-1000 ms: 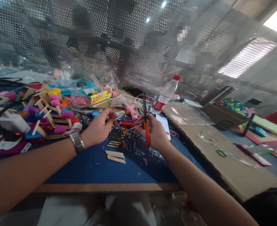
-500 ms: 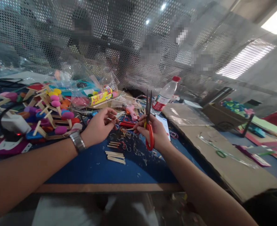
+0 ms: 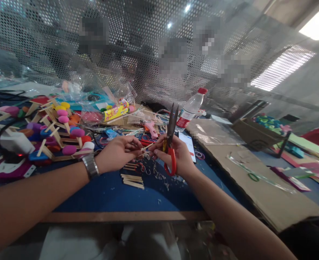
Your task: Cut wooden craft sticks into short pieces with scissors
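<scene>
head view, right hand (image 3: 180,153) partly hiding scissors (image 3: 171,133), thin stick (image 3: 147,147), one end obscured

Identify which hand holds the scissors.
The right hand: the red-handled scissors point up from it. The left hand, watch at its wrist, holds none.

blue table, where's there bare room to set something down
Mostly bare: the blue table between the pale sticks and its front edge, save a few scraps. Also the cardboard nearer than the clear strip. Crowded: the left, with coloured rounds and wooden pieces, and the middle, around the left hand, the right hand and the pink glue gun.
</scene>
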`<state>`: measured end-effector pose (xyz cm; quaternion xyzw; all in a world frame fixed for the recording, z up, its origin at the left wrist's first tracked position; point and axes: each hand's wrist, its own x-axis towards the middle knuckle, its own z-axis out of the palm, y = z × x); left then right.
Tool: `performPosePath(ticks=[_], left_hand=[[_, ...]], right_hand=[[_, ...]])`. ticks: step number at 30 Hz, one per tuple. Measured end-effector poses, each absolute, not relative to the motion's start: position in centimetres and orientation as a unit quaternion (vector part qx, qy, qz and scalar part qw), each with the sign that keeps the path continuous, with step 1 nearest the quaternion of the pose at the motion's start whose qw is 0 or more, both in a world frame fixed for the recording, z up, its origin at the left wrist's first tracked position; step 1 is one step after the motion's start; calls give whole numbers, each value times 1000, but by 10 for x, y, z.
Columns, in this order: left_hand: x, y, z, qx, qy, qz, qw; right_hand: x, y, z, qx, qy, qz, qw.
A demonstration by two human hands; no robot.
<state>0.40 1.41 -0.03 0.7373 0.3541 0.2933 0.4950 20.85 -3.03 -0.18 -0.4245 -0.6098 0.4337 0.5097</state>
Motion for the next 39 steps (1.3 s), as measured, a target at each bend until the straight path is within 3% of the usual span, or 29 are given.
performPosePath(ticks=[18,26,39], left_hand=[[8,2,4,546,317,232,740],[7,-2,12,508,326,228,764],[7,-3,14,477,306,246,786]], right_hand=[[198,-34,-2,-427,-607,382,550],[197,-36,-1,-404,-617,398,546],[198,-34,-12,-356,-724,299,510]])
